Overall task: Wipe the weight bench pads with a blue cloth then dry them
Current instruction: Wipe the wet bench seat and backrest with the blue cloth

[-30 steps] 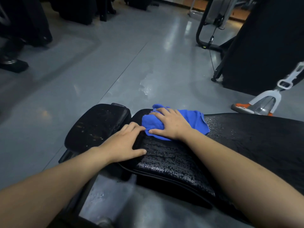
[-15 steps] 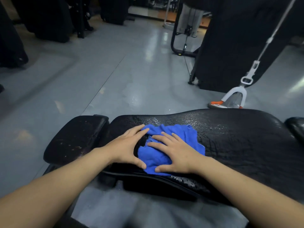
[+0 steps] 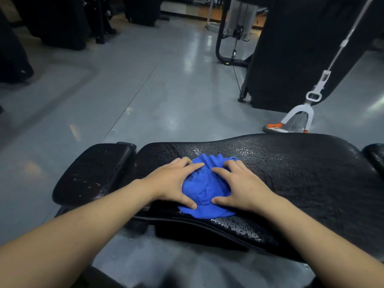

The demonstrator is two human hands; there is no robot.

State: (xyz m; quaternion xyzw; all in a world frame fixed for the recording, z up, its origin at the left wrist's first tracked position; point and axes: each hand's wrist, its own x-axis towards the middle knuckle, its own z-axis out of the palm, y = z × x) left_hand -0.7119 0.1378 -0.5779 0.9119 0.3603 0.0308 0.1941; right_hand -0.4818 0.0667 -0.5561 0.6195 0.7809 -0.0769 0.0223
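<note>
At far left, a smaller black pad (image 3: 93, 173) is seen, speckled with pale marks, just beside the long black bench pad (image 3: 301, 179), whose cracked surface glistens with wetness. On the near left part of that long pad a bright blue cloth (image 3: 204, 192) is bunched into a crumpled mound, its lower edge spread flat. It is pressed from the left by the left hand (image 3: 174, 183) and from the right by the right hand (image 3: 241, 188), each grip open, fingers extended over the folds.
</note>
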